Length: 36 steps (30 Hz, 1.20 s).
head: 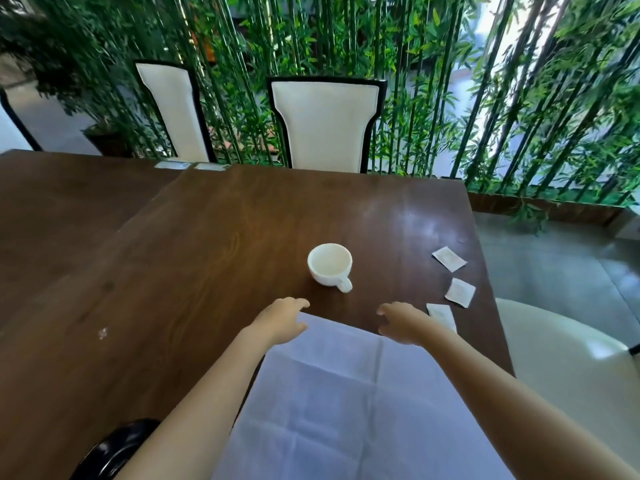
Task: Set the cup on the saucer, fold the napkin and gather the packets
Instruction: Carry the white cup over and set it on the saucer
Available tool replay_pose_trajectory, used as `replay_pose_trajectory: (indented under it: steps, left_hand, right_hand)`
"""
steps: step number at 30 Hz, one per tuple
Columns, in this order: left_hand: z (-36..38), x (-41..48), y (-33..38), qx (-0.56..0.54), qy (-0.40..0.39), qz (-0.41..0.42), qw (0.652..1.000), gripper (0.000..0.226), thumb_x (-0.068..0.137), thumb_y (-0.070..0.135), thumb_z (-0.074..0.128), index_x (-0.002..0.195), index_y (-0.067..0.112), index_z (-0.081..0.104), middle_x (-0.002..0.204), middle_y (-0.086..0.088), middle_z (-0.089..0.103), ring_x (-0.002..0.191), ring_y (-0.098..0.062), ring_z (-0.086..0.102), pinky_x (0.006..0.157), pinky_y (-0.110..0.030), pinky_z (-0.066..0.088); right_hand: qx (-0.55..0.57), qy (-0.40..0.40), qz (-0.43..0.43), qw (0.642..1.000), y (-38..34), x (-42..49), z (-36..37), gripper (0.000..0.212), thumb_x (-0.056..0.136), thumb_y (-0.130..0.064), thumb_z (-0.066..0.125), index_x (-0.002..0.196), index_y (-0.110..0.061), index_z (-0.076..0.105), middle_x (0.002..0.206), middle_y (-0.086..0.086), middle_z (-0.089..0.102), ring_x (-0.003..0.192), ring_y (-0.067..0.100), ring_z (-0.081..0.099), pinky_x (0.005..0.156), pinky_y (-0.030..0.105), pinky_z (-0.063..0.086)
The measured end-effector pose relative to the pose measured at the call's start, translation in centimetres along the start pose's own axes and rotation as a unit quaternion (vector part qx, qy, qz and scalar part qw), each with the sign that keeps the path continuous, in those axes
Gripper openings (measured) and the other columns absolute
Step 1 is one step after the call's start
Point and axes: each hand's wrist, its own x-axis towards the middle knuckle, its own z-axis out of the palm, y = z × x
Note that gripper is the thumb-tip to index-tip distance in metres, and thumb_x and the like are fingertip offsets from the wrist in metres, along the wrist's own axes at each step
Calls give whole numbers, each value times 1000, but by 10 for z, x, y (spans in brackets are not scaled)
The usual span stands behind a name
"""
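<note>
The far corners of the unfolded napkin point(346, 393), at six o'clock from the cup point(329, 265), are being approached by the left hand point(282, 320) and right hand point(401, 323), fingers spread, grasping nothing.

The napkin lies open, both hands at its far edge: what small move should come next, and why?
Probably pinch the far corners of the napkin and fold it toward the body. The left hand and right hand are open at those corners, and the napkin lies flat with visible creases.

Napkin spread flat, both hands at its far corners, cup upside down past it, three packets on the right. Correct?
One error: the cup stands upright, open mouth up, handle toward the person; the head view shows it. The rest holds.
</note>
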Motion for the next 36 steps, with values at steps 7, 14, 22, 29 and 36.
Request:
replay_pose_trajectory:
  steps: [7,14,22,29,36]
  left_hand:
    - [-7,64,-29,-8,14,-15,1000,60,89,26,57,143,19,31,147,-6,38,133,-25,38,103,-39,40]
    - [1,119,-35,-50,55,20,997,80,77,33,72,142,19,28,143,-7,43,129,-26,42,98,-41,44]
    - [24,152,-46,-243,61,76,965,100,60,33,84,140,31,24,140,3,44,128,-17,41,103,-36,39]
    - [36,158,-42,-344,89,84,931,92,59,33,85,134,33,31,125,16,45,117,-7,44,92,-27,41]
    - [39,156,-40,-374,98,79,919,90,61,26,86,135,26,35,124,12,49,113,-7,49,83,-16,45]
  right_hand:
    - [29,10,7,1000,-13,50,4,49,89,-23,48,137,-16,39,137,10,47,125,31,46,97,39,43]
    - [67,97,8,993,-28,82,6,36,87,-27,52,120,-12,49,119,12,57,110,32,50,85,41,47]
    - [166,162,-5,973,-35,99,16,34,90,-37,51,115,-15,52,109,6,62,96,23,57,71,33,45]
    - [200,149,-3,968,-36,100,18,25,91,-31,50,91,-7,56,82,2,56,74,23,52,61,34,39]
    - [339,103,29,935,-33,98,17,20,92,-27,51,99,-12,62,71,-3,60,64,13,61,60,21,56]
